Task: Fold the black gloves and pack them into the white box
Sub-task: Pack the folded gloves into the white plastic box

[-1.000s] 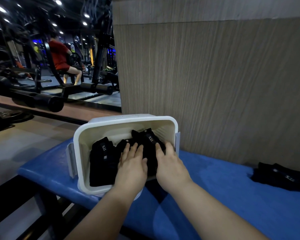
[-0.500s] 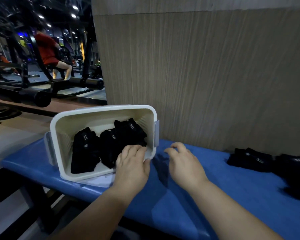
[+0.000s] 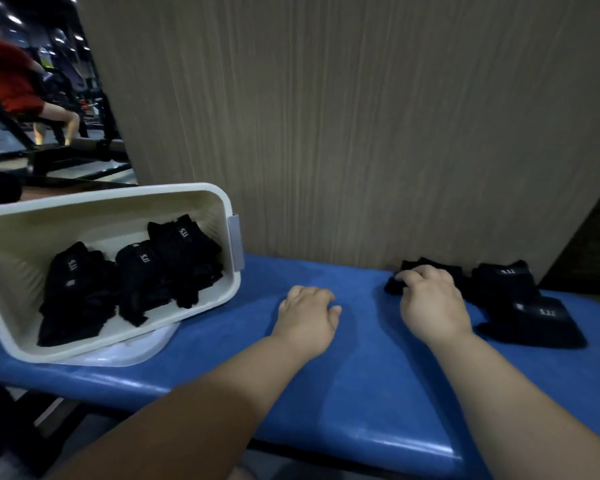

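Left hand: fingers loosely curled, holding nothing, on blue bench
Right hand: gripping black glove on bench
White box: tilted, bench left, three folded gloves inside
Loose gloves: beside right hand

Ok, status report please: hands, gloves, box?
Right hand grips glove on bench. Left hand empty. Folded gloves in white box. Nothing in the way.

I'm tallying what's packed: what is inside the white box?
Inside the white box lie three folded black glove bundles side by side: left bundle, middle bundle, right bundle. Whether more gloves lie beneath them is hidden.
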Available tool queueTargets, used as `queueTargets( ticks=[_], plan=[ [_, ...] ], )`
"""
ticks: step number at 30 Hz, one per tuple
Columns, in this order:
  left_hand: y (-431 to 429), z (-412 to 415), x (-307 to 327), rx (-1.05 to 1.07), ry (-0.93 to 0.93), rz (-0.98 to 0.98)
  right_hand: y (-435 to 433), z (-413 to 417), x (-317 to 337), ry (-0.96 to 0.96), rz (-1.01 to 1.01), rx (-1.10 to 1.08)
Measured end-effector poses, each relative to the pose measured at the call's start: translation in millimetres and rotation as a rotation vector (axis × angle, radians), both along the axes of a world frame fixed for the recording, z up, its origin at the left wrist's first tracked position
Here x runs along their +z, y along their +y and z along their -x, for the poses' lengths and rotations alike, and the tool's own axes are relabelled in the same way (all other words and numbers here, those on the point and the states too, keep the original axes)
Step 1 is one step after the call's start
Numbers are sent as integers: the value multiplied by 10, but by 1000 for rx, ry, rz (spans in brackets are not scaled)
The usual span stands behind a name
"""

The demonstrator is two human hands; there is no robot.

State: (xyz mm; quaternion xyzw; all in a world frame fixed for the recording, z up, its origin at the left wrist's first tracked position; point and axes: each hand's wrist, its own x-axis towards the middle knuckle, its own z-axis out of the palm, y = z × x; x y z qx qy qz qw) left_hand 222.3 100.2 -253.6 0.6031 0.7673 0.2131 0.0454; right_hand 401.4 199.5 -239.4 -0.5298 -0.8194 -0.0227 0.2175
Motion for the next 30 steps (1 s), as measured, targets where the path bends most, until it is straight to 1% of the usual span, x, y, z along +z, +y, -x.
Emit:
queueTargets(
  ticks=[4,7,9,13,19,22,25,30],
  plan=[
    [311,-364,20,-22,-144,63,97,-187,-56,123,-19,-84],
    [484,-559,39,-41,-222,110,175,-234,-112,210,42,-139],
    [567,-636,45,-53,-226,128,225,-240,-141,239,130,-177],
    [681,-701,78,-77,-185,160,323,-243,-173,186,247,-223],
    [831,-714,134,-97,-148,193,356,-211,-194,143,263,-182],
    [948,-763,125,-72,-182,228,329,-217,-210,155,252,-145],
    [1010,-779,104,-25,-227,206,297,-221,-214,200,230,-109],
    [995,-695,72,-26,-279,177,264,-216,-199,283,176,-36]
  ],
)
